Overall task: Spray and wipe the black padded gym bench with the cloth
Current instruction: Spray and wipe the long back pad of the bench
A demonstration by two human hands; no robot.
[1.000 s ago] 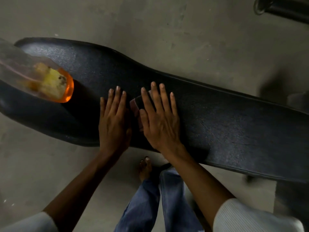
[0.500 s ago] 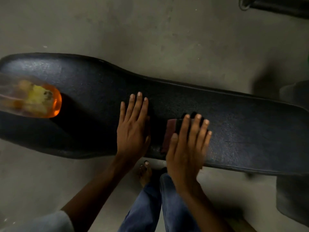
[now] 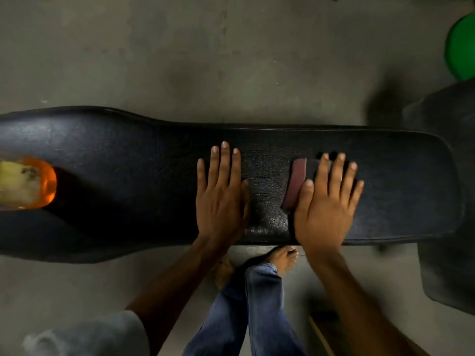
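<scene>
The black padded gym bench runs left to right across the view. My right hand lies flat with straight, spread fingers on a dark cloth with a maroon edge, pressing it onto the right half of the pad. Most of the cloth is hidden under that hand. My left hand rests flat on the pad's middle, fingers straight, holding nothing. An orange translucent spray bottle lies on its side on the wide left end of the bench.
Grey concrete floor surrounds the bench. A green round object sits at the upper right edge. A dark padded part adjoins the bench's right end. My jeans leg and bare feet stand at the near edge.
My right hand has slid the cloth rightward along the pad, away from my left hand, which stays flat on the bench. The view has shifted right along the bench.
</scene>
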